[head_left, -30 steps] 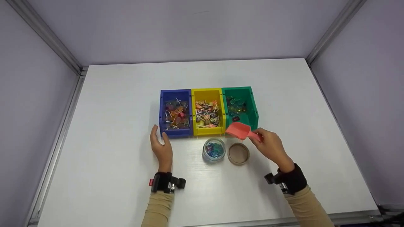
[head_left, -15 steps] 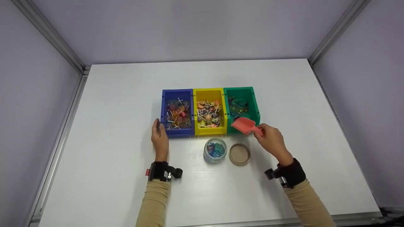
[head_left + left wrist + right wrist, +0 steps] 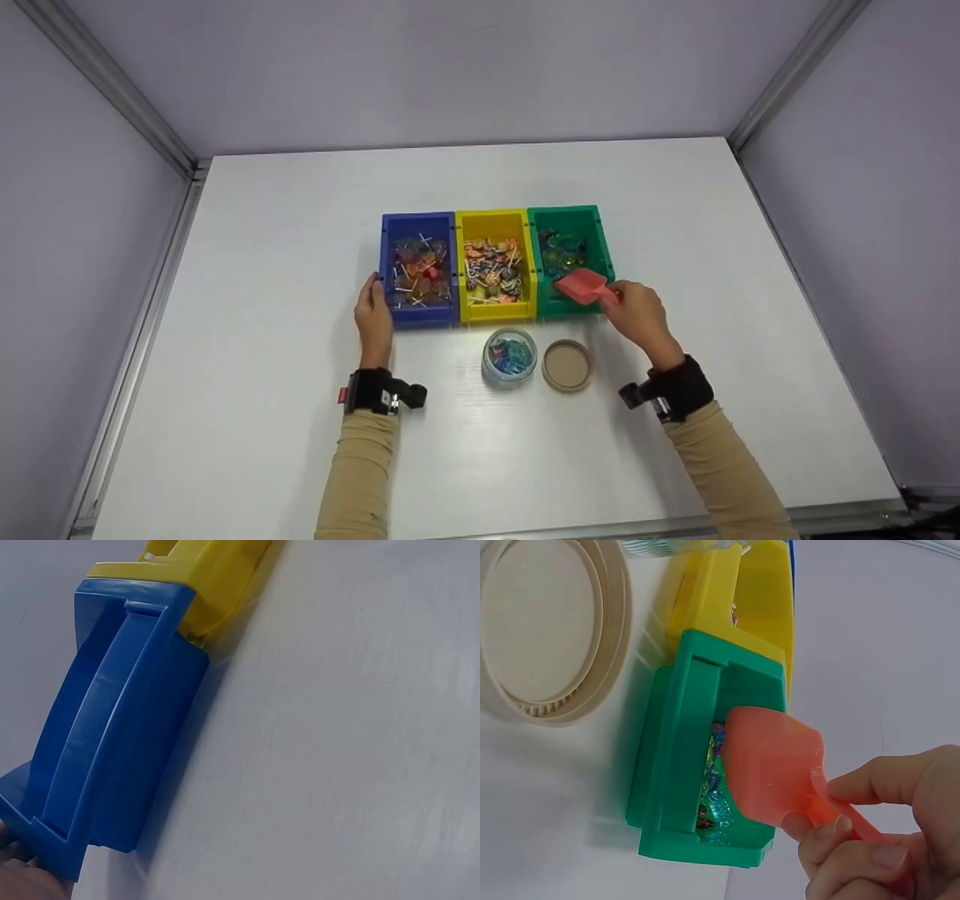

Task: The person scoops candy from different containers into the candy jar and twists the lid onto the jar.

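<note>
Moving forward, the coral scoop (image 3: 582, 286) now hangs over the six o'clock end of the green bin (image 3: 564, 219), at one o'clock from the jar (image 3: 487, 366), which seems to bring it within reach of the pieces (image 3: 558, 256) inside. The right hand (image 3: 640, 315) grips it with curled fingers, while the left hand (image 3: 374, 321), fingers fairly straight, has come to rest against the eight o'clock side of the blue bin (image 3: 421, 315), probably steadying it.

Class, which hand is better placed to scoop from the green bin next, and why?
Probably the right hand: it holds the pink scoop at the opening of the green bin. The left hand is at the blue bin, two bins over, holding no scoop.
</note>
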A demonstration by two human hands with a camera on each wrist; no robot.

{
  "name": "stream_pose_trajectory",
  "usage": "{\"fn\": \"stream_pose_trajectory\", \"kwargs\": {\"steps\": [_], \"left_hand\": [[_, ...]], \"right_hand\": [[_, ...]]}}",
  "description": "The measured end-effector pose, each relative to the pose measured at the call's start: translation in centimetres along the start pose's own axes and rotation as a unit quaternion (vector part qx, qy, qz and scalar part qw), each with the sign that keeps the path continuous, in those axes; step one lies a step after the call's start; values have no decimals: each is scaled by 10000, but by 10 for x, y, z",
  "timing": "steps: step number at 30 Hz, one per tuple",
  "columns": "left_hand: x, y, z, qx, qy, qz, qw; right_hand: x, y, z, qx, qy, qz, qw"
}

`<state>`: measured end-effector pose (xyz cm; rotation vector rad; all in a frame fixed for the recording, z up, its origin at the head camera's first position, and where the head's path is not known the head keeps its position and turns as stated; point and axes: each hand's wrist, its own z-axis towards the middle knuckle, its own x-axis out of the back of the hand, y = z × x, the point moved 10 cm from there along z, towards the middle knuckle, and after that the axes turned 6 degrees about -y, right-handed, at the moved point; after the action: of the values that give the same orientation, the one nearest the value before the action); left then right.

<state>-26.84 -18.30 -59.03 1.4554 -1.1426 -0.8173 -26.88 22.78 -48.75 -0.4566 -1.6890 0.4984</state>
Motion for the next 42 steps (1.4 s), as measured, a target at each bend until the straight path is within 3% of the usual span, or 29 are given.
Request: {"fn": "stream_pose_trajectory", "kwargs": {"steps": [16,25,42], "left_hand": [[-4,-1,2,-138,-329,357,9987],[-7,-3,2,-64,-423,338,9985],[-2,1,2,-120,-318,343,9988]], "right_hand": [[-4,0,31,-1072,-885,-356,9897],[-8,-2,41,-1398,-1332,-474,9800],[-14,-22,48,-1441,-1263,-820,9780]]}}
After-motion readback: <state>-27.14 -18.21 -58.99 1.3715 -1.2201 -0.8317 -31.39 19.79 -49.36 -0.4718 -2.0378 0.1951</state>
